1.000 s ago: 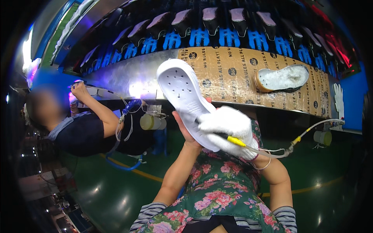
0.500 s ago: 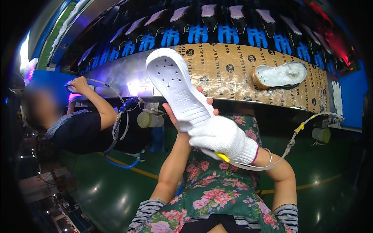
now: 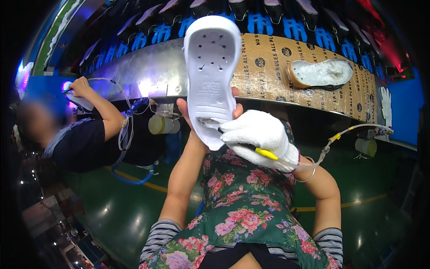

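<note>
The left hand (image 3: 186, 117) cups a white shoe sole (image 3: 212, 92), likely light and bendy, best held by its edges; beside it, the gloved right hand (image 3: 260, 134) pinches a hose-fed brush (image 3: 267, 154).

**A long table (image 3: 134, 65) ahead of the right grip (image 3: 260, 139)**

The table runs from side to side beyond the grip, bending in the fisheye view. Ahead and to the left of the grip, its top is shiny metal with a bright reflection. Straight ahead and on to the right, a brown, dark-printed cardboard sheet (image 3: 257, 74) covers the metal. On this sheet, ahead and to the right of the grip and well apart from it, lies a shoe-shaped piece (image 3: 320, 72), whitish inside, tan at its left end. Farther right is a white glove (image 3: 385, 107); what it rests on is unclear.
</note>
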